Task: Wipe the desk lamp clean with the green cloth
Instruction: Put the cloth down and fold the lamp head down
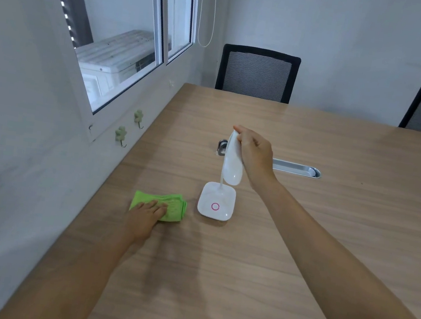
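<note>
A small white desk lamp (216, 203) stands on the wooden table, with a square base marked by a pink ring and a long oval head folded downward. My right hand (254, 154) grips the upper part of the lamp head from the right side. A folded green cloth (171, 203) lies flat on the table just left of the lamp base. My left hand (147, 216) rests on the cloth's near edge, fingers laid flat over it; whether it grips the cloth is not visible.
The table (299, 251) runs along a wall with a window on the left. A metal cable slot (296, 168) is set in the tabletop behind the lamp. Two black mesh chairs (257, 73) stand at the far edge. Green hooks (120, 134) hang on the wall.
</note>
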A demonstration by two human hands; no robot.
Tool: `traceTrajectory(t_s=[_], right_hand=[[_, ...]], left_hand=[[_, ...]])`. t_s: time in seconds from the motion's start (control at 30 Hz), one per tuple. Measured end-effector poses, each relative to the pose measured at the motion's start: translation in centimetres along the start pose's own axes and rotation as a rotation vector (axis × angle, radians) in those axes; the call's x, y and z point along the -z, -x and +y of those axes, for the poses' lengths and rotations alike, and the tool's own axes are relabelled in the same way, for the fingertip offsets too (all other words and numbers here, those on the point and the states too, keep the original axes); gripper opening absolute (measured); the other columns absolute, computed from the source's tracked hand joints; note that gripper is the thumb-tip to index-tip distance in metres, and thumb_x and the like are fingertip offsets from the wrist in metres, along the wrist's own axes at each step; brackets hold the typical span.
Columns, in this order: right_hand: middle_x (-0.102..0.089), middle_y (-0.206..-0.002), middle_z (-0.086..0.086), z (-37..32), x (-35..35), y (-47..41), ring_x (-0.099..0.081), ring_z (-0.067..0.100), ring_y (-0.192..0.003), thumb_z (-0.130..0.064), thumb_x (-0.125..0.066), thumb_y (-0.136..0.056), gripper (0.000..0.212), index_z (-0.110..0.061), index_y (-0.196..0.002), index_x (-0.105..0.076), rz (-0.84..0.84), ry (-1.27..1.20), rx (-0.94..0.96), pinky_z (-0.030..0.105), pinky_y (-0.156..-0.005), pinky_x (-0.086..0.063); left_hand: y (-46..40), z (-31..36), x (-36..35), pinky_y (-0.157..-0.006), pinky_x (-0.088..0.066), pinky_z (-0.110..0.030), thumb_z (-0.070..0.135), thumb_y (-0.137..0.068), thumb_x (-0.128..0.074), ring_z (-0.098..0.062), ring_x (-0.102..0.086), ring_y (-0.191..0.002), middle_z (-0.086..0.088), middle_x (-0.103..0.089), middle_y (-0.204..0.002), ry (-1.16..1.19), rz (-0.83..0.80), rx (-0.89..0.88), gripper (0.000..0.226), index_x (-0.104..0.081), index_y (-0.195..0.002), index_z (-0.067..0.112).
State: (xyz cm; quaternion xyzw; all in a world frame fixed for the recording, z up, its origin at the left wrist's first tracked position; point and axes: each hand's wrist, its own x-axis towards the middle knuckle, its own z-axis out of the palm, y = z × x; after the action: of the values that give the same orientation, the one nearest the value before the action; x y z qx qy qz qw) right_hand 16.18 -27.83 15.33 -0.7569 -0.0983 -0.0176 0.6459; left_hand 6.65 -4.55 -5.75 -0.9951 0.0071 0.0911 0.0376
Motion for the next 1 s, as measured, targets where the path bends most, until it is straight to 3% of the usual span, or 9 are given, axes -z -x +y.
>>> traceTrajectory(t_s=[0.2, 0.27, 0.33, 0.4, 0.43, 0.53, 0.67, 0.77, 1.0], right_hand=[[-0.065, -0.125, -0.007, 0.0, 0.7, 0.0, -0.054, 0.004, -0.115, -0.018, -0.043, -0.091, 0.033, -0.022, -0.109, -0.070, -0.053, 0.062, 0.044, 0.020, -0.099, -0.041], [-0.064, -0.125, -0.007, -0.2, 0.9, 0.1, -0.056, 0.000, -0.107, -0.016, -0.045, -0.091, 0.032, -0.022, -0.110, -0.069, -0.065, 0.077, 0.046, 0.012, -0.093, -0.043], [-0.065, -0.124, -0.006, -0.2, 1.2, 0.2, -0.061, -0.010, -0.091, -0.015, -0.047, -0.091, 0.029, -0.016, -0.111, -0.069, -0.073, 0.035, 0.044, -0.003, -0.073, -0.043], [-0.066, -0.119, -0.004, 0.3, 1.8, 0.5, -0.060, -0.009, -0.093, -0.016, -0.047, -0.094, 0.027, -0.005, -0.109, -0.066, -0.076, -0.014, 0.044, -0.008, -0.060, -0.039], [-0.066, -0.116, -0.005, 0.9, 2.2, 0.7, -0.059, -0.005, -0.098, -0.019, -0.045, -0.096, 0.029, -0.004, -0.110, -0.065, -0.068, -0.025, 0.034, -0.008, -0.063, -0.038], [-0.062, -0.126, 0.002, 4.9, 2.6, 1.1, -0.052, 0.010, -0.117, -0.027, -0.037, -0.097, 0.035, -0.016, -0.122, -0.058, -0.054, 0.206, 0.005, 0.016, -0.095, -0.041], [-0.032, -0.151, 0.010, 13.3, 2.1, 1.7, -0.029, 0.036, -0.136, -0.047, -0.020, -0.086, 0.064, -0.015, -0.139, -0.033, -0.355, 0.884, -0.056, 0.049, -0.110, -0.031], [-0.003, -0.161, 0.003, 16.8, 1.4, 4.2, -0.003, 0.031, -0.146, -0.038, -0.026, -0.098, 0.057, -0.019, -0.149, -0.009, -0.513, 1.062, -0.094, 0.052, -0.117, -0.012], [0.005, -0.160, -0.007, 19.0, 1.0, 5.1, 0.008, 0.024, -0.147, -0.041, -0.023, -0.099, 0.057, -0.026, -0.149, -0.001, -0.592, 1.123, -0.057, 0.053, -0.118, 0.001]], left_hand=[[-1.6, -0.2, 1.2, -0.113, -0.030, -0.037, 0.007, -0.085, -0.047, -0.025, -0.023, -0.142, -0.011, -0.038, -0.147, -0.010, -0.021, 0.030, 0.058, -0.030, -0.140, 0.007], [-2.1, 0.2, 2.3, -0.109, -0.034, -0.036, 0.010, -0.083, -0.049, -0.026, -0.032, -0.138, -0.013, -0.045, -0.142, -0.001, 0.001, 0.024, 0.052, -0.037, -0.134, 0.007], [-2.7, 1.0, 3.6, -0.104, -0.037, -0.035, 0.012, -0.086, -0.046, -0.027, -0.041, -0.130, -0.014, -0.048, -0.138, 0.048, 0.079, 0.002, 0.045, -0.041, -0.131, 0.006], [-3.2, 2.1, 4.6, -0.104, -0.037, -0.035, 0.016, -0.090, -0.046, -0.027, -0.043, -0.129, -0.012, -0.045, -0.142, 0.140, 0.151, -0.015, 0.045, -0.041, -0.133, 0.008], [-3.5, 2.7, 5.1, -0.106, -0.036, -0.035, 0.019, -0.091, -0.046, -0.026, -0.040, -0.131, -0.010, -0.041, -0.146, 0.190, 0.154, -0.018, 0.047, -0.039, -0.136, 0.010], [-4.4, 4.3, 6.2, -0.111, -0.031, -0.035, 0.030, -0.095, -0.044, -0.023, -0.026, -0.141, -0.001, -0.021, -0.157, 0.257, 0.101, -0.044, 0.058, -0.022, -0.147, 0.019], [-5.4, 5.8, 6.5, -0.114, -0.028, -0.037, 0.038, -0.098, -0.037, -0.022, -0.019, -0.143, 0.001, -0.013, -0.159, 0.275, 0.057, -0.093, 0.061, -0.010, -0.149, 0.020], [-6.3, 6.2, 6.0, -0.118, -0.021, -0.038, 0.035, -0.099, -0.034, -0.022, -0.017, -0.144, -0.002, -0.012, -0.159, 0.265, -0.009, -0.109, 0.059, -0.009, -0.149, 0.018], [-7.2, 7.0, 4.1, -0.120, -0.010, -0.031, 0.030, -0.102, -0.026, -0.016, -0.018, -0.144, -0.008, -0.020, -0.157, 0.112, 0.003, -0.192, 0.051, -0.018, -0.147, 0.009]])
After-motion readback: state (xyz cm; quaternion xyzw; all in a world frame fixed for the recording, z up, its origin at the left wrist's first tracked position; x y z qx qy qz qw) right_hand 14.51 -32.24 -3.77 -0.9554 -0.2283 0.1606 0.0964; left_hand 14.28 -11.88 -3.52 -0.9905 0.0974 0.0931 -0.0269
